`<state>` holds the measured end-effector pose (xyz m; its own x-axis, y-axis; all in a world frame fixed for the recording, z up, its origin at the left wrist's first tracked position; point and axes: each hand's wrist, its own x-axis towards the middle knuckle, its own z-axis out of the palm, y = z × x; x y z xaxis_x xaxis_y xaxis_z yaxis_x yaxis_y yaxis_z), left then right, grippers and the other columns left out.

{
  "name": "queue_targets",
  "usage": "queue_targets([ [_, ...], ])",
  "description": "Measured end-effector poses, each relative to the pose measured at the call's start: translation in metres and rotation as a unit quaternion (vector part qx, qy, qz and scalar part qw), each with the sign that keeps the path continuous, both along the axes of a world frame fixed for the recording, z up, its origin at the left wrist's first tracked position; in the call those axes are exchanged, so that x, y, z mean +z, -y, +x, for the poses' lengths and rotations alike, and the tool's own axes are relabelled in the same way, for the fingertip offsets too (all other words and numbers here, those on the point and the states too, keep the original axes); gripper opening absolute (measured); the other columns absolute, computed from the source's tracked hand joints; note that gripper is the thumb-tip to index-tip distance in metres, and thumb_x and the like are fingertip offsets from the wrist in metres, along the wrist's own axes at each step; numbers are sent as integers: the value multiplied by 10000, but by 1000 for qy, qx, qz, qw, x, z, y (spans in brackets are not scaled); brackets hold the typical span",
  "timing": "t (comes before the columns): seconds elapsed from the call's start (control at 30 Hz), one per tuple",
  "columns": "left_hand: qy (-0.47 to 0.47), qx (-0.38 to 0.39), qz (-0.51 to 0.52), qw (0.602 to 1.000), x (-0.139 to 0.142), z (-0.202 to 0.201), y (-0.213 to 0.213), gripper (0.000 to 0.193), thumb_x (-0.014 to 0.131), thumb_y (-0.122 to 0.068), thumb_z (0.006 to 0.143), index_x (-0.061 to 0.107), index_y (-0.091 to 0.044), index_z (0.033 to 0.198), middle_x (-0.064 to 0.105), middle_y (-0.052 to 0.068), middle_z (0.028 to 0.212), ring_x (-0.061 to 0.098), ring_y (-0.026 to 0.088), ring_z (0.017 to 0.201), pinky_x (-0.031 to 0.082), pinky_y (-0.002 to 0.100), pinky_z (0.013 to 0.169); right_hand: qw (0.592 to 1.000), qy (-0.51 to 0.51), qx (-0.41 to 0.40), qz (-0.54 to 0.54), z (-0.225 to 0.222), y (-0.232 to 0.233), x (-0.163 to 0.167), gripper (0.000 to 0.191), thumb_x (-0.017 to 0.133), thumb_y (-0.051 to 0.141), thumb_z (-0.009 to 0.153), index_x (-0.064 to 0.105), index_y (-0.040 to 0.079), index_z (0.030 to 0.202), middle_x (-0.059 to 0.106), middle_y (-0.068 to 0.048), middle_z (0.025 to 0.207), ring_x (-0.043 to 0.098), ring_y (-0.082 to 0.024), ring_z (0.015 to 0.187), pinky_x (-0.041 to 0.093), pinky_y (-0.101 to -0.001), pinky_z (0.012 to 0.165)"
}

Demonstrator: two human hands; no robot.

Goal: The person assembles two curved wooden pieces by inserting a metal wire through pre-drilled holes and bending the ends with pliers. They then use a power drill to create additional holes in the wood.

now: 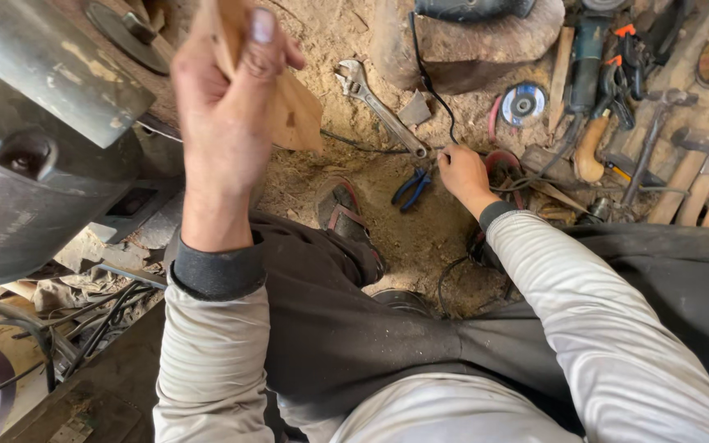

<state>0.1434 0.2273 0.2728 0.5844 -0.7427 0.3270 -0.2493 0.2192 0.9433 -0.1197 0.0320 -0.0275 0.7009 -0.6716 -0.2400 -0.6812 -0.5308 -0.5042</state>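
Note:
My left hand [225, 107] is raised close to the camera, fingers closed around a flat brown piece of wood [293, 111] that sticks out past the thumb. My right hand [463, 174] reaches down to the sawdust-covered ground, its fingers curled at the end of an adjustable wrench [377, 105] and just right of blue-handled pliers [411, 188]. Whether it grips anything is hidden by the fingers. My sandalled foot [346, 217] rests on the ground between the hands.
A dark metal machine [34, 139] fills the left side. At the upper right lie several tools: hammers [683, 176], an angle grinder [588, 49], grinding discs [523, 103], a wooden block [486, 45] and black cables [432, 82].

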Motion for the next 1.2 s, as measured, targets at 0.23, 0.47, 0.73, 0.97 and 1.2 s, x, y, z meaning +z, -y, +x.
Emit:
queue_targets([
  [0.23,49,61,38,996,5,0,-5,323,532,-354,1206,584,-44,1132,621,29,913,631,105,826,539,265,753,993,102,62,8,59,-9,7,170,623,197,997,695,44,1011,691,-199,1041,647,-412,969,510,-498,832],
  [0.47,94,97,164,977,6,12,2,315,528,-349,1146,644,-59,1187,648,13,944,657,113,862,571,286,754,904,143,-140,378,215,-39,2,224,629,273,1029,709,67,995,700,-129,892,684,-330,827,537,-430,732],
  [0.73,102,62,157,980,19,17,16,326,690,-265,1042,678,-73,1305,501,43,952,503,190,912,472,355,805,564,257,-314,720,312,-58,13,217,622,243,1021,681,41,1075,711,-170,988,706,-338,896,557,-437,758],
  [0.97,78,84,-48,992,28,2,18,364,788,-134,990,636,-86,1317,693,60,1167,693,150,992,619,281,851,594,231,-260,725,279,-14,25,240,617,217,1015,656,19,1145,722,-206,1073,725,-345,957,575,-443,781],
  [1.2,240,155,-118,951,20,-14,-22,410,787,-63,923,483,-67,1199,611,94,1017,640,158,775,565,279,637,865,58,-176,467,235,3,1,284,611,191,1008,632,-3,1215,732,-242,1157,744,-352,1017,593,-449,803],
])
